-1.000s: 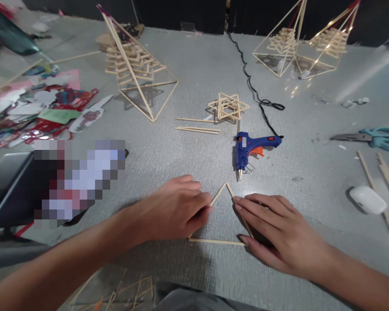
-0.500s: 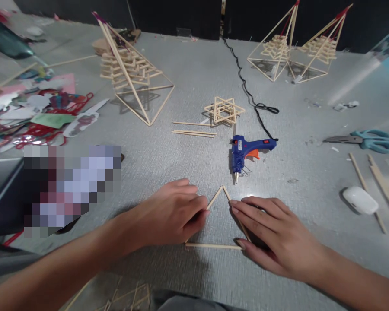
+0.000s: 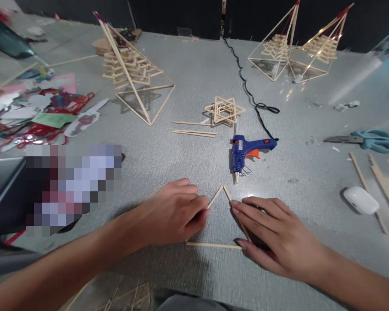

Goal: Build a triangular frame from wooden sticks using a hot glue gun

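Apparently, a wooden stick triangle point(image 3: 223, 186) is being steadied on the table point(image 3: 194, 164). The left hand point(image 3: 178, 211) grasps its left stick point(image 3: 215, 197) with curled fingers; the right hand point(image 3: 275, 229), fingers extended, presses the right stick point(image 3: 227, 194), thumb at the bottom stick point(image 3: 214, 245). Beyond the apex lies a hot glue gun point(image 3: 238, 155). Adjusting would call for light, even pressure.

Blue glue gun point(image 3: 238, 153), landmark; stick star point(image 3: 225, 110) above it; stick triangle point(image 3: 214, 245) below; scissors point(image 3: 365, 141) and white case point(image 3: 361, 200) to its right.
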The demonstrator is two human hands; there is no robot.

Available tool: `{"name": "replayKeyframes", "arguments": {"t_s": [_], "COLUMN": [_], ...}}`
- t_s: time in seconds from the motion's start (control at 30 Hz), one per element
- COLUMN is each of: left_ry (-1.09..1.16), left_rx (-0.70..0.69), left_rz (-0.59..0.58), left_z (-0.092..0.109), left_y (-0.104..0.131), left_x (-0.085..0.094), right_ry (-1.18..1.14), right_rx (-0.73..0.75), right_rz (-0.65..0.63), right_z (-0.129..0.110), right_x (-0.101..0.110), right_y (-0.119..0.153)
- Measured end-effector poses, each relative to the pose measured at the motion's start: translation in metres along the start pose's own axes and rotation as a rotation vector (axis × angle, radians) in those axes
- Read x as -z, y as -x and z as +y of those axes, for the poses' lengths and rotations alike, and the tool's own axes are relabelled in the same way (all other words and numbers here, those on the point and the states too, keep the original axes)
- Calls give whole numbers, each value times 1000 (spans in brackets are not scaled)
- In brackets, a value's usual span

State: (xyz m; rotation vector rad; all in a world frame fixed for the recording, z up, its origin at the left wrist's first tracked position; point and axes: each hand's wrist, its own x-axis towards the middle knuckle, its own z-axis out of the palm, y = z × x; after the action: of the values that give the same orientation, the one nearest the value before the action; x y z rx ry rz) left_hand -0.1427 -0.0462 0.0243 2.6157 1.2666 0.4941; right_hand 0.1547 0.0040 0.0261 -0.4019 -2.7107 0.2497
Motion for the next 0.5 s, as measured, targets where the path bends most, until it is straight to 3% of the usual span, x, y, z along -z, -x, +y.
{"name": "replayKeyframes", "arguments": {"t_s": [0.5], "left_ry": [-19], "left_rx": [-2], "left_rz": [13], "left_z": [1], "left_y": [-1], "left_x": [1], "right_ry": [18], "right_rx": [5], "right_rz": [-15], "right_z": [1], "right_x": [1], "right_y": [0]}}
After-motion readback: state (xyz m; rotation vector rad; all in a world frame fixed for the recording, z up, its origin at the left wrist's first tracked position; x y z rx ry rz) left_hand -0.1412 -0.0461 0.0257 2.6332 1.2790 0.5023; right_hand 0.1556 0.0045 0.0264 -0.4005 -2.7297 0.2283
